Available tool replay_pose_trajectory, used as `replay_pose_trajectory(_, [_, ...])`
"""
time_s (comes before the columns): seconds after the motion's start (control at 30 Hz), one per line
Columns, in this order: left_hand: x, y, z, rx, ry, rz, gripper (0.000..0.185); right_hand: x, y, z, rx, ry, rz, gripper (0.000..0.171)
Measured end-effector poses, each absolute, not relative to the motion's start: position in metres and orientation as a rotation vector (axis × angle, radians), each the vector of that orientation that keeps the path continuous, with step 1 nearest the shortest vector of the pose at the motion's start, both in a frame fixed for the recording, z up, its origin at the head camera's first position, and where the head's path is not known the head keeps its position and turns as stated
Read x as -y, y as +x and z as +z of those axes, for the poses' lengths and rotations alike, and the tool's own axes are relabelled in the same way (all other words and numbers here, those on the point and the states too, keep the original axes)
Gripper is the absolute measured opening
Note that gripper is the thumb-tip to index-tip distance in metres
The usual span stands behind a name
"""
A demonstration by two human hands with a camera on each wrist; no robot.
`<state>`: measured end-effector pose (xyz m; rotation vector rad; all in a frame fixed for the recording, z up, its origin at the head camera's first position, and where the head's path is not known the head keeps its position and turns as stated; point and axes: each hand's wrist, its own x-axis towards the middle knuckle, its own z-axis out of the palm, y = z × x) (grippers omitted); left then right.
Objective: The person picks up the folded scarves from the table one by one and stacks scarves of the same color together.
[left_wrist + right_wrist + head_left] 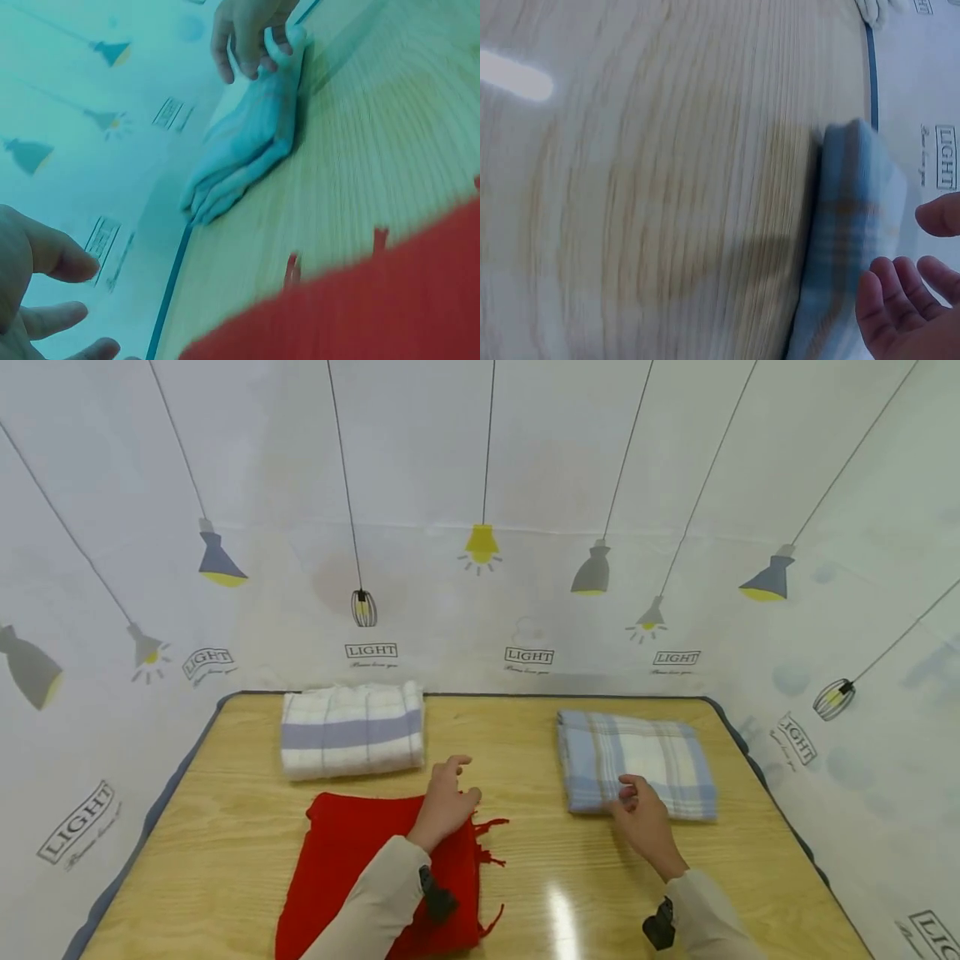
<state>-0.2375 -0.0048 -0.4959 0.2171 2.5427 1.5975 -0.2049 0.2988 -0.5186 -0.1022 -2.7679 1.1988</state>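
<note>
A folded red scarf (337, 852) with tasselled fringe lies at the table's front left. Above its right part hovers my left hand (447, 802), fingers loosely bent and holding nothing. At the back right lies a folded blue-and-white plaid cloth (645, 752), which also shows in the left wrist view as a layered bundle (247, 142). Over its front edge is my right hand (641, 818), its fingers relaxed and slightly curled. In the right wrist view those fingers (900, 300) show a gap to the thumb with nothing between. Whether they touch the plaid cloth is unclear.
A folded white cloth with a purple stripe (352, 735) lies at the back left, behind the red scarf. The wooden table (517, 860) has a dark blue edge. A white curtain (435, 443) printed with lamps hangs around it.
</note>
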Motion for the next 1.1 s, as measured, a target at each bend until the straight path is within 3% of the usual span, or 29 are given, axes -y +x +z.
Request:
replay_pose_trajectory(0.47, [-0.098,-0.255,-0.522,-2.292,0.286,1.782,0.053,-0.358,-0.224,-0.530,2.688,-0.182,1.024,0.044])
replay_pose_trajectory(0.83, [-0.146,-0.273,-0.538,-2.431,0.372,1.718,0.057,-0.412,-0.247,-0.543,2.631,-0.153,0.958,0.047])
replay_pose_trajectory(1.1, [-0.175,-0.285,-0.545,-2.526,0.316,1.727,0.057,-0.433,-0.253,-0.543,2.756,-0.216,0.951,0.065])
